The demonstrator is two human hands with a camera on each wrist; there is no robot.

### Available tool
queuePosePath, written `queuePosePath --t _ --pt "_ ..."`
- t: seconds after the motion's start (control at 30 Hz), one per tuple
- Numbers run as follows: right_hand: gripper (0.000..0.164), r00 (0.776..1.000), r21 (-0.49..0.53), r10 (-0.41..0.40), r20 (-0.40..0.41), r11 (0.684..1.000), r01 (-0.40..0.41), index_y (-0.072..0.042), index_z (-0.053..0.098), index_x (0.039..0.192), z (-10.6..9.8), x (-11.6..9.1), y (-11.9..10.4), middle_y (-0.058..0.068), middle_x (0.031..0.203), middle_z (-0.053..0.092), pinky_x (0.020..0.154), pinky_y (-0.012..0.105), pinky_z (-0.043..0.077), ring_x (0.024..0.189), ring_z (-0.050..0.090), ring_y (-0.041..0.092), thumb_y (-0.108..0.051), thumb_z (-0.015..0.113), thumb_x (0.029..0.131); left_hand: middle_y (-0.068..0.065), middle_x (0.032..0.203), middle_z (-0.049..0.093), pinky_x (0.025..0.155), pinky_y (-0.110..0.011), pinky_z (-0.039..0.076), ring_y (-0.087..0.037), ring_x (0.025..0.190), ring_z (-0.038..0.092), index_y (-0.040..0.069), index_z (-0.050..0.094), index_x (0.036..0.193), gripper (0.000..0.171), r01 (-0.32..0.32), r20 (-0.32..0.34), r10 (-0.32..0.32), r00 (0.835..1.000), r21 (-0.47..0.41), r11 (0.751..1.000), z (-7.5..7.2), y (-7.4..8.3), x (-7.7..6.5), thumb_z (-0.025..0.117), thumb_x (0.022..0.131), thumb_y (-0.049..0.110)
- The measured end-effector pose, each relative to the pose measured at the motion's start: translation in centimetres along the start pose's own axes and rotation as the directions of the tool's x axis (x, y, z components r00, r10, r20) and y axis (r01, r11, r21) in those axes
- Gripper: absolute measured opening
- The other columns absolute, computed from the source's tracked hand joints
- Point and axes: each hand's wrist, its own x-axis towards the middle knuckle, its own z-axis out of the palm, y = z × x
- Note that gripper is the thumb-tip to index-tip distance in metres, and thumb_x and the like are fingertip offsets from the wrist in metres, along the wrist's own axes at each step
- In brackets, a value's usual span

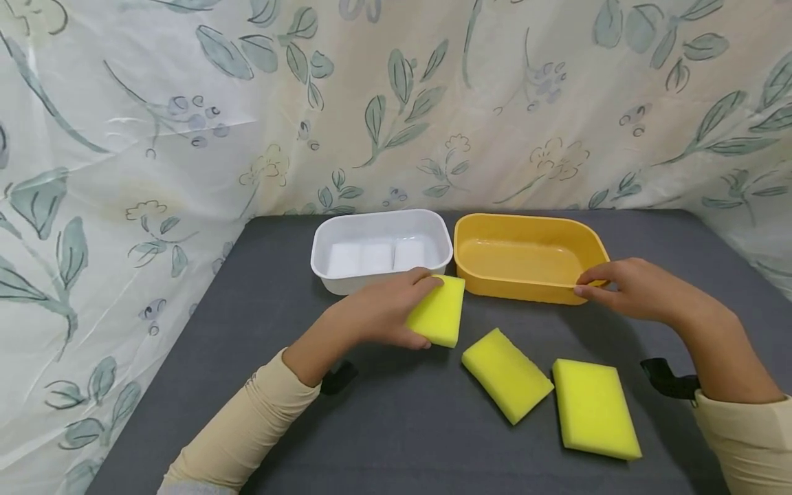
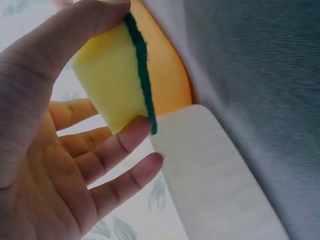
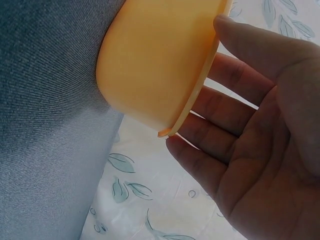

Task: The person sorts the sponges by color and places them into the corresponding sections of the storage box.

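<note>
While left hand [image 1: 385, 307], spread to sponge's width, pinches sponge [image 1: 439, 313], right hand [image 1: 643, 289], nearly closed, pinches yellow tub [image 1: 515, 287] at rim; likely sponge-moving step, next move calling for steady tub.

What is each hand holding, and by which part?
Left hand: a sponge, by opposite edges. Right hand: the yellow tub, by the rim at its right end.

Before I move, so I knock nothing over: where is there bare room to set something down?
Bare grey cloth lies between the left sleeve and the middle sponge, and left of the white tub. It's crowded by that tub's front right corner, where the left hand holds another sponge, and at the yellow tub, its rim pinched by the right hand.
</note>
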Motion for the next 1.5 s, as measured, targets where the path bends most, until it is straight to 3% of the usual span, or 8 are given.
queuePosePath --t 0.27,0.57,0.73,0.9,1.03,1.2,1.33,1.5 --pt "0.034 1.0 0.004 0.007 0.009 1.0 -0.007 0.001 0.072 0.112 0.0 0.0 0.0 0.0 0.092 0.069 0.066 0.04 0.052 0.074 0.057 0.017 -0.028 0.069 0.096 -0.006 0.138 0.049 0.086 -0.031 0.048 -0.017 0.107 0.052 0.012 0.043 0.147 0.087 0.012 0.016 -0.014 1.0 0.109 0.994 -1.7 0.8 3.1 0.078 0.079 0.052" --pt "0.026 0.999 0.005 -0.036 -0.006 0.999 0.036 -0.001 0.074 0.107 -0.1 0.2 0.1 -0.001 0.089 0.069 0.064 0.036 0.05 0.071 0.054 0.015 -0.024 0.07 0.096 -0.006 0.141 0.048 0.09 -0.03 0.045 -0.017 0.11 0.051 0.01 0.04 0.15 0.086 0.005 0.068 -0.008 0.998 0.045 0.999 -2.8 0.1 5.4 0.076 0.082 0.051" --pt "0.023 0.998 -0.007 -0.059 -0.02 0.998 0.059 -0.002 0.076 0.104 -0.1 0.2 0.2 -0.003 0.083 0.068 0.061 0.034 0.048 0.067 0.052 0.014 -0.022 0.071 0.095 -0.006 0.141 0.049 0.091 -0.03 0.043 -0.018 0.111 0.05 0.01 0.043 0.15 0.081 0.011 0.105 -0.012 0.994 0.009 1.0 -2.8 -0.1 6.1 0.073 0.086 0.051" --pt "0.023 0.998 -0.01 -0.054 -0.026 0.999 0.054 -0.001 0.077 0.104 0.0 0.3 0.3 -0.003 0.082 0.068 0.06 0.034 0.047 0.067 0.052 0.015 -0.021 0.071 0.095 -0.004 0.137 0.052 0.092 -0.03 0.041 -0.017 0.109 0.05 0.011 0.046 0.149 0.077 0.01 0.137 -0.014 0.99 0.032 0.999 -3.3 0.0 6.6 0.069 0.089 0.053" --pt "0.023 0.998 -0.008 -0.044 -0.033 0.999 0.044 -0.001 0.076 0.104 0.0 0.3 0.4 -0.002 0.082 0.067 0.06 0.034 0.046 0.067 0.052 0.016 -0.021 0.071 0.095 -0.001 0.112 0.06 0.084 -0.029 0.04 -0.016 0.097 0.052 0.012 0.056 0.138 0.061 -0.012 0.16 0.004 0.987 0.05 0.999 -4.0 0.3 7.0 0.068 0.092 0.05" --pt "0.023 0.999 -0.008 -0.034 -0.038 0.999 0.034 0.0 0.076 0.104 -0.2 0.3 0.4 -0.001 0.082 0.068 0.061 0.036 0.047 0.068 0.053 0.016 -0.02 0.071 0.094 0.001 0.08 0.05 0.072 -0.027 0.037 -0.016 0.078 0.05 0.013 0.065 0.116 0.038 -0.046 0.149 0.039 0.988 0.041 0.998 -5.0 0.7 7.4 0.065 0.096 0.046" --pt "0.024 0.999 -0.001 -0.038 -0.03 0.999 0.038 0.0 0.076 0.104 0.0 0.3 0.4 -0.001 0.083 0.068 0.061 0.035 0.047 0.068 0.052 0.016 -0.021 0.071 0.095 0.002 0.074 0.044 0.069 -0.026 0.036 -0.016 0.072 0.048 0.013 0.065 0.1 0.028 -0.105 0.134 0.099 0.986 0.04 0.994 -5.1 0.7 7.8 0.064 0.098 0.041" --pt "0.024 0.999 -0.002 -0.046 -0.026 0.999 0.046 0.0 0.076 0.104 0.1 0.2 0.5 -0.002 0.083 0.067 0.06 0.034 0.047 0.068 0.052 0.016 -0.022 0.07 0.095 0.002 0.074 0.044 0.069 -0.025 0.036 -0.016 0.072 0.047 0.014 0.062 0.092 0.025 -0.142 0.124 0.134 0.983 0.057 0.988 -4.8 1.0 8.4 0.063 0.099 0.038"
